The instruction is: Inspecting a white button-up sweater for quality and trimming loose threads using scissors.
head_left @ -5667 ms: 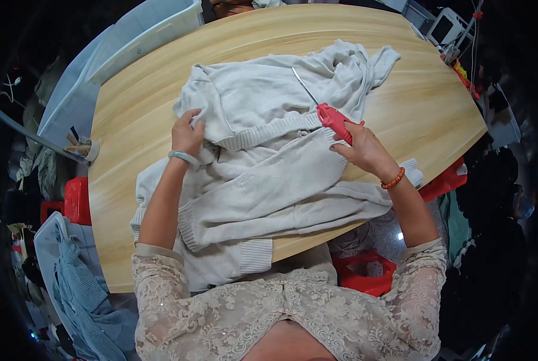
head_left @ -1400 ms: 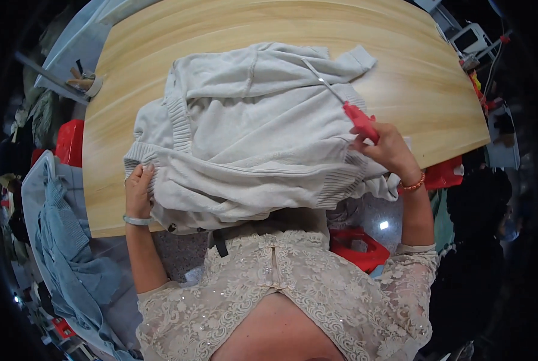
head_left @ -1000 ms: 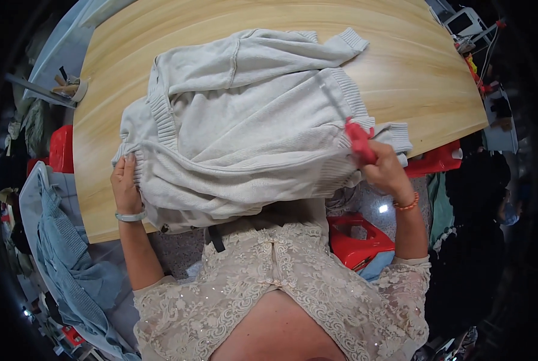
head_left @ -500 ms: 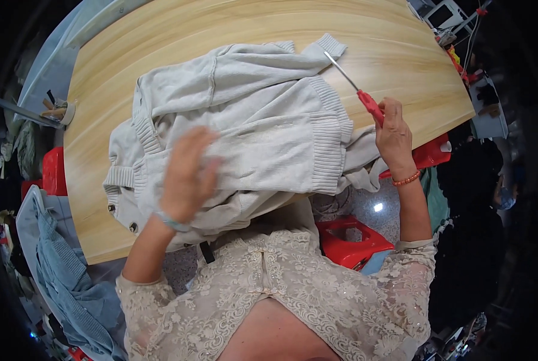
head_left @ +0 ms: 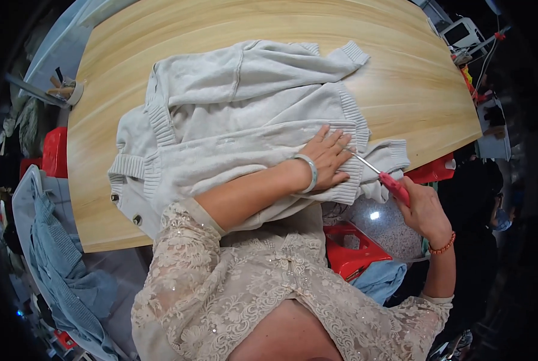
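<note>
A pale grey knitted cardigan (head_left: 214, 135) with ribbed edges lies spread on the wooden table, its dark buttons showing at the left. My left hand (head_left: 328, 159) rests flat on the cardigan beside its ribbed hem, fingers stretched and slightly apart. At the right, my right hand (head_left: 426, 210) is closed round the red handle of a tool with a thin straight metal shaft (head_left: 366, 163). The shaft points up and left, its tip at the ribbed hem close to my left fingertips. Whether the tip touches the knit or is under a finger is unclear.
The light wooden table (head_left: 401, 66) bears a small cup of tools (head_left: 75, 91) at its left edge. A pale bin with blue knitwear (head_left: 58, 259) stands lower left. Below the near edge is a red stool (head_left: 356, 249) beside blue cloth (head_left: 380, 280).
My left hand has moved right across the cardigan and now lies flat by the hem. My right hand has come down, bringing the red-handled tool from near the cuff to the hem.
</note>
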`<state>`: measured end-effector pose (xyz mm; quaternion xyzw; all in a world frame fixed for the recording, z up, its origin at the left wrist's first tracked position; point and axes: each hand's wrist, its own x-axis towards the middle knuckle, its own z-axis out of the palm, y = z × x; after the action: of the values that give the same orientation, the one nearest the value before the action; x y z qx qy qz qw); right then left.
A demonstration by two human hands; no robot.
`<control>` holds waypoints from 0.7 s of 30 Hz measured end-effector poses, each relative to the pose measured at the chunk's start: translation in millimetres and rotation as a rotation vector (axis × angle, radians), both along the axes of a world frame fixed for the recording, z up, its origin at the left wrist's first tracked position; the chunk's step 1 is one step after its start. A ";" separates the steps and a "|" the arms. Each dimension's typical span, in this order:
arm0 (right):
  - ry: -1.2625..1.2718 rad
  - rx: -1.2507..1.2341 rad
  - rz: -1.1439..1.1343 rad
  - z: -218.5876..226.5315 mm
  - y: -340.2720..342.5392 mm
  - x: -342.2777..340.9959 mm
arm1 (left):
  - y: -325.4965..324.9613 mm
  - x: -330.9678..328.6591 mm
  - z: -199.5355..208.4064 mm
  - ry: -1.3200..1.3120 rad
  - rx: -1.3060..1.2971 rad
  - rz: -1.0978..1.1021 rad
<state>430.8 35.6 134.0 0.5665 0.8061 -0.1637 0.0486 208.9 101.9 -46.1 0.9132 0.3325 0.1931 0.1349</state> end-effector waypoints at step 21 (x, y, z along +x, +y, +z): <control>-0.176 0.083 0.010 -7.0 22.4 -51.2 | 4.6 -1.4 5.9 0.084 -0.060 0.014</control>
<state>379.5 58.0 127.0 0.5761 0.8078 -0.0796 0.0964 207.6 106.5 -40.2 0.9138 0.3497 0.1453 0.1469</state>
